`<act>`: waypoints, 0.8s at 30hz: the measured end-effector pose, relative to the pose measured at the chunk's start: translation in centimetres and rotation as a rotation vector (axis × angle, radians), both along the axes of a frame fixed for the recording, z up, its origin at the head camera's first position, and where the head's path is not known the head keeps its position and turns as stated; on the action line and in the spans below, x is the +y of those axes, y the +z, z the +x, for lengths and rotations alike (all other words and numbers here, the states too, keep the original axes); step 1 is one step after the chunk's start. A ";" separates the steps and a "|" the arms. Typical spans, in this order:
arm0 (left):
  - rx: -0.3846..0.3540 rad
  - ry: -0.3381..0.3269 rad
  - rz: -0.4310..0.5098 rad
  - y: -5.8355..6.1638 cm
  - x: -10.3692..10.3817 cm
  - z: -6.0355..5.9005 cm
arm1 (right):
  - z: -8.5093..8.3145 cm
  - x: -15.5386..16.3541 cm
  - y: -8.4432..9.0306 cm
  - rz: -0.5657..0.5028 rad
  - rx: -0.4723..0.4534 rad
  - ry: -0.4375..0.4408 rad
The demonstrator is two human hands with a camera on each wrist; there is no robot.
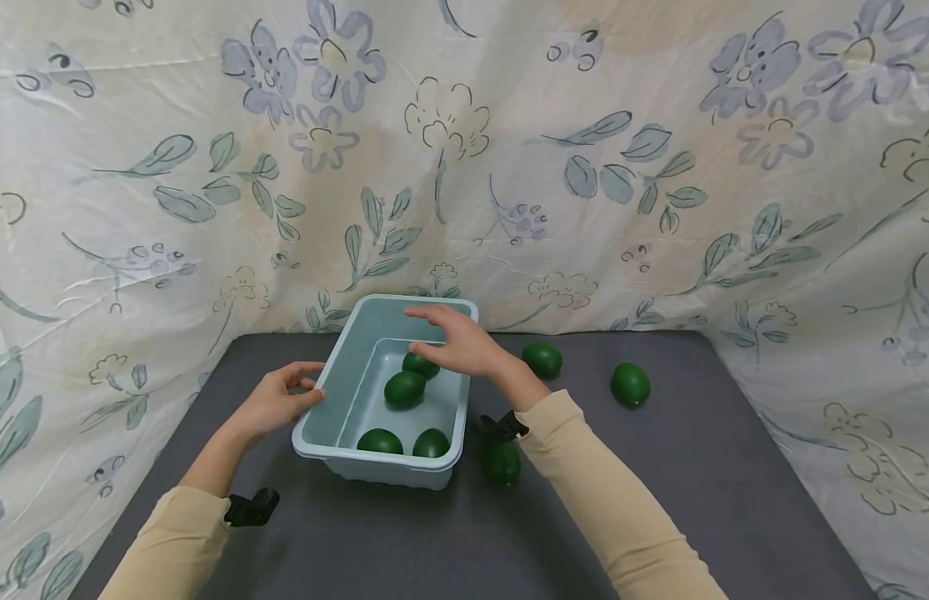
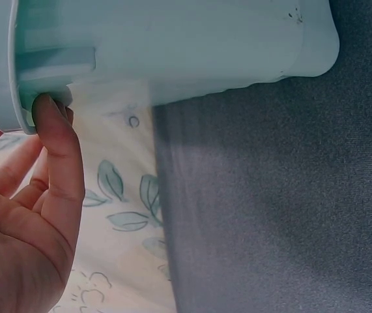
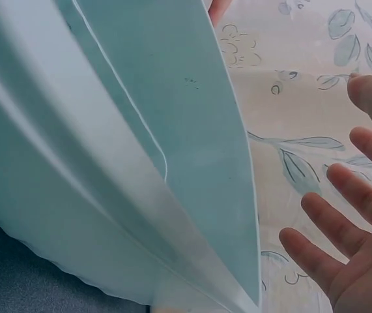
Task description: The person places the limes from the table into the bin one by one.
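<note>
A pale blue plastic bin (image 1: pixel 335 446) stands on the table, its long side running away from me. Inside it lie several glossy green oval fruits that look like limes (image 1: pixel 405 389). My left hand (image 1: pixel 278 402) holds the bin's left rim; in the left wrist view the thumb (image 2: pixel 58 140) presses under the lip. Over the bin's right side hovers my right hand (image 1: pixel 464 343), holding nothing. Its fingers (image 3: pixel 335 225) are spread and relaxed in the right wrist view. It partly covers one lime (image 1: pixel 419 365) in the bin.
Three more limes lie right of the bin: one near the back (image 1: pixel 542 360), one farther right (image 1: pixel 631 384), and one (image 1: pixel 501 463) partly under my right wrist. A flowered cloth (image 1: pixel 509 167) hangs behind and beside the dark grey table (image 1: pixel 734 500).
</note>
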State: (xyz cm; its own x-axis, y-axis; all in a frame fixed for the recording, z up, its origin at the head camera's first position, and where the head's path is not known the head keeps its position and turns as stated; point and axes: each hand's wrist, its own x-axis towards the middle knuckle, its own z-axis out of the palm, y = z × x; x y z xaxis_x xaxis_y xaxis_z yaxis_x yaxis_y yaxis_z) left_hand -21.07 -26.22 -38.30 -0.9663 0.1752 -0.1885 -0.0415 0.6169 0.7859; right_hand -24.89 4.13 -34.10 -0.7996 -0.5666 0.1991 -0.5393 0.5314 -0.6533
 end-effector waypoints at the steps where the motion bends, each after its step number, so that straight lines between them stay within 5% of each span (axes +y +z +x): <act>1: 0.000 0.004 0.001 0.0 0.0 0.0 | 0.1 0.1 0.0 -0.007 0.001 -0.001; 11: 0.009 -0.003 0.013 0.0 -0.2 0.0 | 1.7 1.4 0.4 -0.101 0.045 -0.030; 24: 0.007 0.003 0.030 -0.3 -0.3 0.0 | 4.5 7.1 -1.1 -0.120 0.231 -0.069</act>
